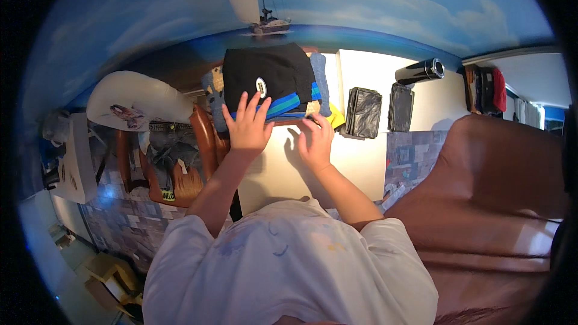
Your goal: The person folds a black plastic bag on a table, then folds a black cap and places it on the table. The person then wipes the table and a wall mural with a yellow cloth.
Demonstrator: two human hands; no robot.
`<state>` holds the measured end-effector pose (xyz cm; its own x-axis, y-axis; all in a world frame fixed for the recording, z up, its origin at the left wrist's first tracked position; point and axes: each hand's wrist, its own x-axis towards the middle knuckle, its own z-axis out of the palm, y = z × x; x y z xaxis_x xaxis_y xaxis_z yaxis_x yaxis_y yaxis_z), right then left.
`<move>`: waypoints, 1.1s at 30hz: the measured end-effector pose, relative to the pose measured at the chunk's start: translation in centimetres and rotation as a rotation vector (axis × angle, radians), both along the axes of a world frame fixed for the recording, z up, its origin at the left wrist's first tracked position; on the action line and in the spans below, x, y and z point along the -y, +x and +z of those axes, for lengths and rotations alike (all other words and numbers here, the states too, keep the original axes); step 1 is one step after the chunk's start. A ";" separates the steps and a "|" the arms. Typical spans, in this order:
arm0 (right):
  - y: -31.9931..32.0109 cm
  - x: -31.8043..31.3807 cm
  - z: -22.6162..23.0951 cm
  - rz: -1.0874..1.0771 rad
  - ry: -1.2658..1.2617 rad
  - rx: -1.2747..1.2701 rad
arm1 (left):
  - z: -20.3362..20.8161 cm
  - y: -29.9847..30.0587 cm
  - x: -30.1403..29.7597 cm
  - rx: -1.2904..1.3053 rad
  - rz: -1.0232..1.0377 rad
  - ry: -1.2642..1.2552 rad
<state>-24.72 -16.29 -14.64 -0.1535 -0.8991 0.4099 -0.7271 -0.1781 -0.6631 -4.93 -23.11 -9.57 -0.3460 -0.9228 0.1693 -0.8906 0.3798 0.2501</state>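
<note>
A folded black garment [262, 72] with a blue and green stripe and a small white oval patch lies on top of a pile of folded clothes. My left hand [250, 129] rests at the garment's front left part, fingers spread, fingertips on the black cloth below the patch. At the pile's front right corner is my right hand [316, 141], fingers slightly bent and apart, nothing visible in it. Blue cloth [322, 78] sticks out from under the black garment on the right. Something yellow [337, 117] shows beside the right fingertips.
The pile sits on a white table [277, 162]. Right of it lie two black folded plastic bundles [364, 111] and a dark shiny cylinder [421, 72]. On the left stands a brown chair [205, 138] with jeans [171, 150] and a white cushion-like thing [138, 102]. Brown covering [481, 204] fills the right side.
</note>
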 end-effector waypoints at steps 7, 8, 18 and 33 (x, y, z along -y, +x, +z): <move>-4.7 -2.9 -6.3 0.026 0.340 -0.389 | -2.9 -2.9 -4.9 -0.296 -0.399 -0.045; -5.0 -2.3 -6.6 -0.004 0.367 -0.354 | -3.3 -3.2 -6.0 -0.311 -0.452 0.090; -4.0 -3.7 -3.9 0.174 0.906 -0.039 | -11.4 -2.4 -12.8 -0.454 -0.264 0.562; -5.4 -5.9 -6.4 0.048 0.476 -0.290 | -15.2 0.8 -11.5 -0.371 -0.002 0.289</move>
<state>-30.14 -10.41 -21.07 -0.0492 -0.9985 -0.0242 -0.8902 0.0548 -0.4522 -4.12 -11.56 -24.73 -0.3129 -0.9496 0.0177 -0.7202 0.2493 0.6474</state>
